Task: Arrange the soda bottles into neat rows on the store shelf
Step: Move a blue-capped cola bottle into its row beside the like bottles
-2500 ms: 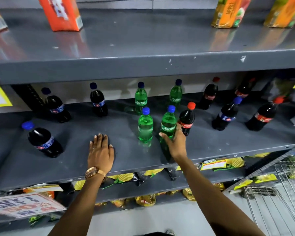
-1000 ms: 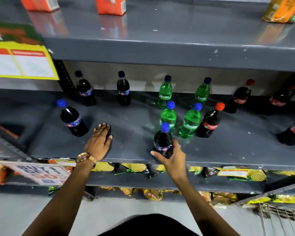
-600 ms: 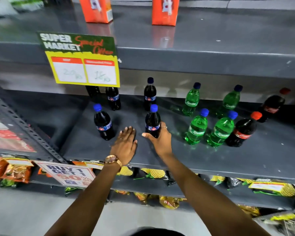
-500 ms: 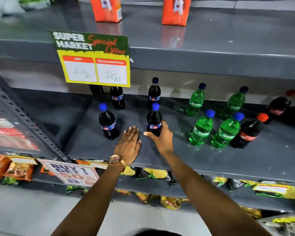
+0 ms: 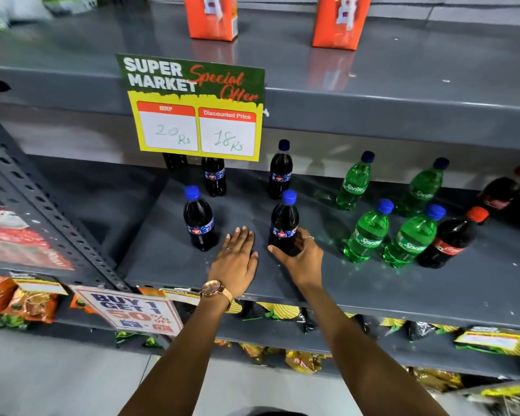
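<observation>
Cola bottle [image 5: 284, 223], dark, blue cap, upright at the front of the grey middle shelf [image 5: 403, 292]: right hand [image 5: 300, 259] curled around its lower body, thumb on the left side, ringed finger on the right. Left hand [image 5: 236, 262], fingers together and flat on the shelf, just left of that bottle; watch [image 5: 215, 289] on the wrist. Second blue-capped cola bottle [image 5: 199, 219] stands just left of the left hand; two more [image 5: 280, 171] behind, one partly hidden by the price sign [image 5: 194, 108]. Four green bottles [image 5: 368, 232] stand to the right in two rows, then two red-capped cola bottles [image 5: 452, 238]. Snack packets [image 5: 285, 310] fill the shelf below.
</observation>
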`<action>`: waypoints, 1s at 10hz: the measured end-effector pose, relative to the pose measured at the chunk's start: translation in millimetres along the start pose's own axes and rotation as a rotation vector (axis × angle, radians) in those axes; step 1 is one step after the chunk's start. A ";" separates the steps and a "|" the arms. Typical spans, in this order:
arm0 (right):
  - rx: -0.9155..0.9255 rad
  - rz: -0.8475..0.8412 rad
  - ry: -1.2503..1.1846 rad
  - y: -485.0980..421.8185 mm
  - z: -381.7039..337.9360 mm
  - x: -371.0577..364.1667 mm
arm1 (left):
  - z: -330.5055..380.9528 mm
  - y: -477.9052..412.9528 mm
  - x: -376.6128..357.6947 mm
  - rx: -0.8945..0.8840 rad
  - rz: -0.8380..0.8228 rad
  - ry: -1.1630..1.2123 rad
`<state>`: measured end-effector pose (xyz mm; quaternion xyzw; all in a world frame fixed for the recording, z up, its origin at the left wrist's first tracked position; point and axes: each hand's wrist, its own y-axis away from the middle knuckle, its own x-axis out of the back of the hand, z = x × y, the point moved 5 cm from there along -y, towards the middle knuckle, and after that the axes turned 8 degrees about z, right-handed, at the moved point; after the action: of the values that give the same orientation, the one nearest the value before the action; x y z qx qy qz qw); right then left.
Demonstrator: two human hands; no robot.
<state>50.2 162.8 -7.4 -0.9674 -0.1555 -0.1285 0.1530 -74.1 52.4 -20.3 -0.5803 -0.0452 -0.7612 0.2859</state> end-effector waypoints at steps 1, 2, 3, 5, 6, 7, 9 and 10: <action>0.008 -0.001 0.010 -1.3 0.7 0.7 | 0.2 -1.2 0.2 0.002 0.002 0.001; 0.036 0.000 0.028 -1.9 -0.6 1.5 | 0.8 -0.3 -0.1 -0.002 0.002 -0.004; 0.037 0.004 0.027 -2.0 -1.3 2.2 | 1.1 0.3 -0.3 0.001 0.003 -0.009; 0.026 0.004 0.004 -1.4 0.4 1.6 | 2.0 1.1 0.2 0.009 -0.013 -0.008; 0.028 0.003 0.010 -1.7 2.7 0.8 | 1.6 1.2 -0.3 0.008 -0.019 -0.010; 0.023 -0.009 0.014 -3.6 3.5 -0.7 | 0.6 -0.1 -0.5 0.006 -0.016 -0.008; 0.005 -0.021 0.003 -2.3 2.8 0.1 | -0.1 0.1 -1.2 0.010 -0.009 -0.002; -0.023 -0.061 -0.049 3.6 -2.2 2.5 | 1.6 0.7 2.3 0.026 -0.008 0.019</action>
<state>53.2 159.4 -5.5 -0.9668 -0.1872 -0.1111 0.1338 -72.8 51.5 -17.8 -0.5690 -0.0546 -0.7672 0.2909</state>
